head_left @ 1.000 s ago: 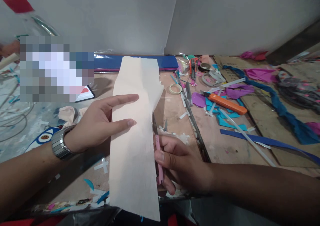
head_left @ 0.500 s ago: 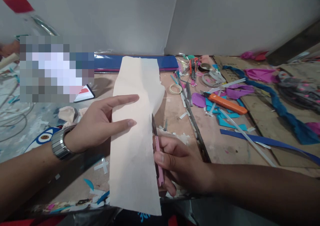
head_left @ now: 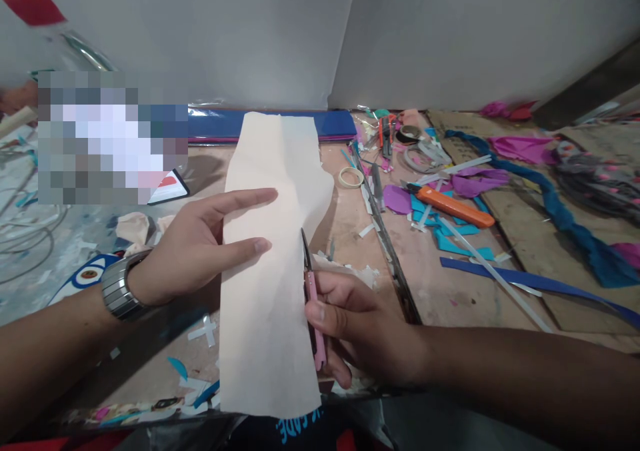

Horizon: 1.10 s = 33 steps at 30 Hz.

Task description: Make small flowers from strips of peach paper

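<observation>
The half-spread left hand [head_left: 193, 243] seems to hold the pale sheet [head_left: 270, 358] over the table [head_left: 455, 314]; if that slips, the pink scissors [head_left: 319, 352] gripped in the curled right hand [head_left: 357, 314] could cut crooked.

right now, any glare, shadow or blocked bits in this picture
Head view: the cream sheet looks brightest near the left hand's fingertips, greyer lower down; head view: whitish glare along the upper left edge of the blue stack; head view: a pixelated block covers part of the upper left, so what lies there can't be told.
</observation>
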### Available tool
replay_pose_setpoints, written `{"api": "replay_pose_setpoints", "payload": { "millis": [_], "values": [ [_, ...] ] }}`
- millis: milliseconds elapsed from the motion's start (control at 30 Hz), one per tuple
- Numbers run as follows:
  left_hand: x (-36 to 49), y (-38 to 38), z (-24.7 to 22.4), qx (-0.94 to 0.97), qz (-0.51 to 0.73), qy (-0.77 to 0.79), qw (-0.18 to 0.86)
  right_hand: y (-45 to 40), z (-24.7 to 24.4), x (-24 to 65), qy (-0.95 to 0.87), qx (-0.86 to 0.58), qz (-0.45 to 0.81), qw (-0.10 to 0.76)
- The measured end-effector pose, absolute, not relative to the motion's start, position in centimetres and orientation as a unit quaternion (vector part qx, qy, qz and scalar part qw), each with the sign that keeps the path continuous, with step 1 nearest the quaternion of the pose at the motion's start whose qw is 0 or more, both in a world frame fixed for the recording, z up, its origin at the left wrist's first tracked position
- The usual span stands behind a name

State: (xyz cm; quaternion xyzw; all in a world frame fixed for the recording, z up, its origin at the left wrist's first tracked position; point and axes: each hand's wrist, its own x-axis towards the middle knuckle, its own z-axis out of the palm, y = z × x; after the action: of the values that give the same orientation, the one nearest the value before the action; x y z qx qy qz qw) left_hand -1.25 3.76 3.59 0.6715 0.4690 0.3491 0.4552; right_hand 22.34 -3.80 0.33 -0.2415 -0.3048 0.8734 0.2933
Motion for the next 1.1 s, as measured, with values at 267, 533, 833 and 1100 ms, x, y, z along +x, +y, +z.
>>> {"api": "replay_pose_setpoints", "payload": {
  "millis": [267, 533, 833, 1100],
  "values": [
    [-1.22, 3.41, 3.67, 0.68, 0.352, 0.457, 0.454, -4.11, 0.14, 22.06, -0.299, -0.246, 0.863, 0.323],
    [-1.25, 3.23, 3.6, 0.71, 0.348, 0.439, 0.427, -3.7, 0.39, 22.0, -0.304, -0.225, 0.867, 0.323],
    [-1.31, 3.02, 3.66, 0.714, 0.341, 0.44, 0.425, -3.48, 0.3, 22.25, -0.302, -0.246, 0.864, 0.319],
    [-1.24, 3.16, 3.58, 0.704, 0.346, 0.444, 0.433, -3.55, 0.43, 22.19, -0.307, -0.252, 0.862, 0.315]
  ]
}}
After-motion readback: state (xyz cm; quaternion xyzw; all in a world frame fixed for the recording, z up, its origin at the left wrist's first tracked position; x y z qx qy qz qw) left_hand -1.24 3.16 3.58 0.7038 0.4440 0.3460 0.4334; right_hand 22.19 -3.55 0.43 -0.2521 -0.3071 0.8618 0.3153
